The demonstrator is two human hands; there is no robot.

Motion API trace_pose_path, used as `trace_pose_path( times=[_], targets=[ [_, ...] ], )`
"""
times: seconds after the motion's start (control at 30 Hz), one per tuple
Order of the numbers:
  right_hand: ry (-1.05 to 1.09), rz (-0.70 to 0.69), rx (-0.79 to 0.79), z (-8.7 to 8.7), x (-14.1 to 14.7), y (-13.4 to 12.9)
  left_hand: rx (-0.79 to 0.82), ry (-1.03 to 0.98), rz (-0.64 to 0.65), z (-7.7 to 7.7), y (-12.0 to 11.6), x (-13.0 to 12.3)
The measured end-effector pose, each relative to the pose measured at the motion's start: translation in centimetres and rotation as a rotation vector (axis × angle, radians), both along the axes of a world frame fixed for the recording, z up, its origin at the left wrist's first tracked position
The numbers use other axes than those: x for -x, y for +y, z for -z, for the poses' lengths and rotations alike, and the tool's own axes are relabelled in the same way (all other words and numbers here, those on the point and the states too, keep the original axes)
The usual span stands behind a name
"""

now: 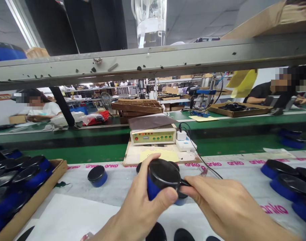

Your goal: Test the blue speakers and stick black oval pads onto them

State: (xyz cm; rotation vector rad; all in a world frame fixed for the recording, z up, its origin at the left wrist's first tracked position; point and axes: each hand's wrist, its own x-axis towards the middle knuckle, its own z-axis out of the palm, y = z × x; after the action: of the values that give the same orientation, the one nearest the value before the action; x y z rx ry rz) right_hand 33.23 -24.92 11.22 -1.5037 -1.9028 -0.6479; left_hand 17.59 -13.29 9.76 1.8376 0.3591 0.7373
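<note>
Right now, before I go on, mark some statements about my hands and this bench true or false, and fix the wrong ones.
1. The left hand holds a round blue-and-black case. True.
2. The right hand lies flat and empty on the bench. False: the right hand pinches a thin black piece at the side of the case.
3. The cardboard tray on the left holds several more cases. True.
4. The control box rests on the white paper. False: the control box stands on a pale board beyond the hands.
5. The lettering on the bench cover is pink. True.
</note>
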Motion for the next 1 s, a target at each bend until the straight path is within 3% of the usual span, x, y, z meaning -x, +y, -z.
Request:
trace_pose_path(
  times=[0.2, 0.27, 0.33, 0.4, 0.47, 0.7, 0.9, 1.0],
  targets=[
    [0.262, -0.086, 0.284, 1.8, -0.4, 0.3, -0.719, 0.015, -0.057, -0.1, 0.3, 0.2],
    [0.294, -0.121, 0.274, 2.4, -0.4, 0.3, -0.927, -0.089, -0.138, -0.1, 0.1, 0.1],
    [0.279, -0.156, 0.206, 2.7, -0.4, 0.2, -1.031, -0.279, -0.181, 0.1, -0.2, -0.1],
    [0.248, -0.171, 0.139, 3.0, -0.4, -0.1, -1.017, -0.445, -0.124, 0.3, -0.5, -0.3],
    [0.232, -0.17, 0.106, 3.0, -0.2, -0.3, -0.909, -0.481, -0.068, 0.4, -1.0, -0.3],
    [0.238, -0.152, 0.051, 3.9, 0.0, -0.6, -0.566, -0.191, 0.03, -0.1, -2.2, 0.6],
    [0.236, -0.138, 0.134, 4.4, -0.2, -0.9, -0.566, -0.244, 0.091, -0.3, -1.5, 0.7],
    [0.16, -0.159, 0.18, 4.7, -0.2, -1.2, -0.549, -0.083, 0.171, -0.2, -1.0, 0.6]
  ],
)
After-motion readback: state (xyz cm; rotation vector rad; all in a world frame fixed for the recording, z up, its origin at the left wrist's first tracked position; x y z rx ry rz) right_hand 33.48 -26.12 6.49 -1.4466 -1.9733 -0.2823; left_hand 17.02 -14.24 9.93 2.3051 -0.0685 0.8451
